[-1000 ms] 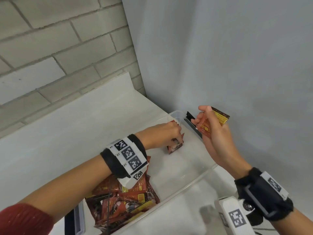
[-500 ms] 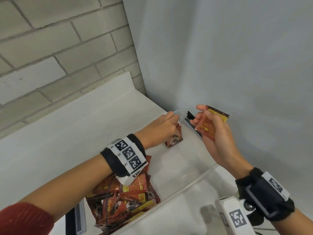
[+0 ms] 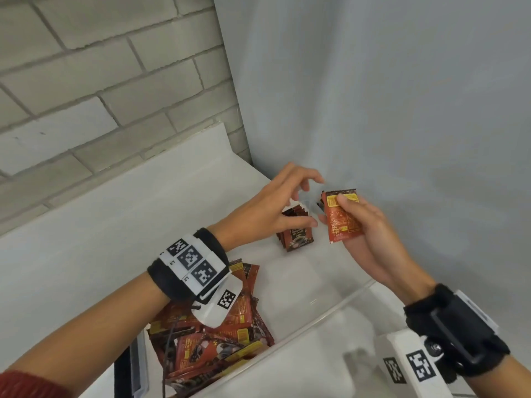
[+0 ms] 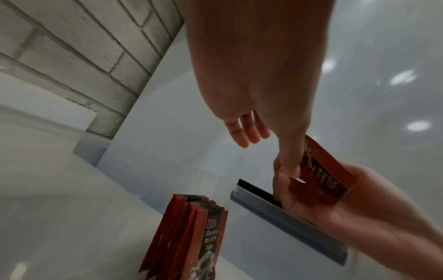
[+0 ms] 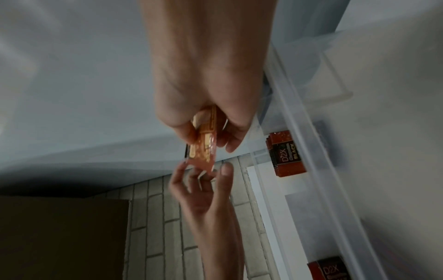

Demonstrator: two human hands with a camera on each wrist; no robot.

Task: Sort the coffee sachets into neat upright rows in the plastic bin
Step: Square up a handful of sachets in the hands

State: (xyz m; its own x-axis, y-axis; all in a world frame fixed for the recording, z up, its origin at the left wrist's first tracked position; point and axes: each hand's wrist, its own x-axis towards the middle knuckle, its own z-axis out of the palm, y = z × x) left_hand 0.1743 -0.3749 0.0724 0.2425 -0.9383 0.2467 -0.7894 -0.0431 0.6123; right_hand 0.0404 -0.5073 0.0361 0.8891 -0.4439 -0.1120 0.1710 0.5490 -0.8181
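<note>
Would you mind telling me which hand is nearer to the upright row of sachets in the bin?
Left. The left hand hovers directly above the upright row; the right hand holds a sachet beside it.

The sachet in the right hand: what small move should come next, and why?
Probably the left hand should pinch the sachet that the right hand holds. The left hand's fingers are spread and empty beside it, above the upright row standing in the bin.
</note>
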